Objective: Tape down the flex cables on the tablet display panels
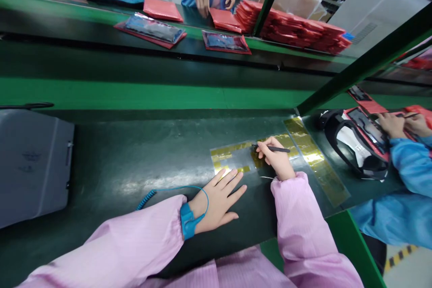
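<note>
My left hand [218, 202] lies flat on the dark green bench with fingers spread. Its fingertips reach the near edge of a clear sheet [240, 156] bordered by amber tape pieces. A blue wrist strap [188, 220] with a coiled cord is around that wrist. My right hand [275, 157] is closed in a pinch around slim black tweezers [278, 149]. Their tip is over the sheet's right side, where more amber tape [282, 139] lies; whether it grips anything is too small to tell.
A strip of amber tape [317, 162] runs along the bench at right. Beyond it are a black headband-like item [337, 132] and a co-worker's hands [393, 123]. A grey box [33, 162] stands at left. Red bags [300, 31] are piled on the far conveyor side, behind a green post [364, 58].
</note>
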`<state>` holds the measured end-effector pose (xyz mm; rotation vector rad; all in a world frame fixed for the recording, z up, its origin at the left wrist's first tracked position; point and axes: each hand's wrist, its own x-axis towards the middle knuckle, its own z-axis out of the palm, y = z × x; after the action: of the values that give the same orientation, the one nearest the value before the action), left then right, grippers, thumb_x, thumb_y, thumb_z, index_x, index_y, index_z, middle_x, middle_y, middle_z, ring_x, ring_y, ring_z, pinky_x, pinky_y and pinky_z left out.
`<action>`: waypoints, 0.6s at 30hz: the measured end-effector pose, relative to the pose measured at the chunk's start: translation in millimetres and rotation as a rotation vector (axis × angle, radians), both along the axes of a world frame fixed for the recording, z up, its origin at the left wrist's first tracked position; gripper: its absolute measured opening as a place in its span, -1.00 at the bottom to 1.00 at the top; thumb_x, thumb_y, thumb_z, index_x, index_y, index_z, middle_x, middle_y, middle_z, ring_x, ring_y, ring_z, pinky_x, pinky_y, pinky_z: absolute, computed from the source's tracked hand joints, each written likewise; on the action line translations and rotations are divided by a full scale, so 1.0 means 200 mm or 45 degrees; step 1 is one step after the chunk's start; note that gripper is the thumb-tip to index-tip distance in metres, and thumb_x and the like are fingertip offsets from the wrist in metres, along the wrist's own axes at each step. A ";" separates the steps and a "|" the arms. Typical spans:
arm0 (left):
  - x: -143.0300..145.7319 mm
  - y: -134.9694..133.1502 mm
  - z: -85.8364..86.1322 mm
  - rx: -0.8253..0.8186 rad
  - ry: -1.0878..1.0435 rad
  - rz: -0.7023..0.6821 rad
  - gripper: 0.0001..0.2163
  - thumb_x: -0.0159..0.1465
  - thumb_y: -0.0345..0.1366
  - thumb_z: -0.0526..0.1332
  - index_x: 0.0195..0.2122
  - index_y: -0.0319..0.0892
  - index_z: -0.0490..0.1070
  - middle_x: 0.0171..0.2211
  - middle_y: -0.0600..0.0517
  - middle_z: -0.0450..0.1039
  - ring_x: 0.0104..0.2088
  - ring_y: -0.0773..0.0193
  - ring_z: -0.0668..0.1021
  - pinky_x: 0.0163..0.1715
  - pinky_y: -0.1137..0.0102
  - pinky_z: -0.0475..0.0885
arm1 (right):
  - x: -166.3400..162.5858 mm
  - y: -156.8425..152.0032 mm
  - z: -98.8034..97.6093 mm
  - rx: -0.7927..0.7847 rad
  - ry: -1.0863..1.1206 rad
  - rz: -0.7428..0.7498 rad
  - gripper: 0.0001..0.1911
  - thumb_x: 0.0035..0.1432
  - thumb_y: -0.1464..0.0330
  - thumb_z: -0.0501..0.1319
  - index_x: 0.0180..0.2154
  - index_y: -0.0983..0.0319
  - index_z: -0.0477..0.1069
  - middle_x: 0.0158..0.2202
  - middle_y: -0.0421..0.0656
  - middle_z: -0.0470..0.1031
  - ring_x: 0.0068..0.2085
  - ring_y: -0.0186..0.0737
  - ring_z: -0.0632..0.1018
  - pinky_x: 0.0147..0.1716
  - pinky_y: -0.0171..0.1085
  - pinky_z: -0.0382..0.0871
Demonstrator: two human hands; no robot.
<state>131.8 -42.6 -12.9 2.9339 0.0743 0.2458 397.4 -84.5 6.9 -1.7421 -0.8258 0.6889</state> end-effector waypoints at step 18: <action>-0.01 0.00 -0.01 -0.034 -0.025 0.008 -0.32 0.41 0.10 0.19 0.42 -0.17 0.16 0.48 -0.27 0.07 0.48 -0.14 0.16 0.44 -0.03 -0.03 | -0.07 -0.02 0.07 0.343 0.205 -0.028 -0.44 0.08 -0.09 0.38 -0.44 0.10 0.12 -0.54 -0.29 0.45 -0.61 -0.35 0.40 -0.73 -0.41 -0.05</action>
<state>130.8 -42.4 -15.1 2.9050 0.0837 0.2720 384.1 -89.5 20.8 -1.4328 -0.7503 0.6613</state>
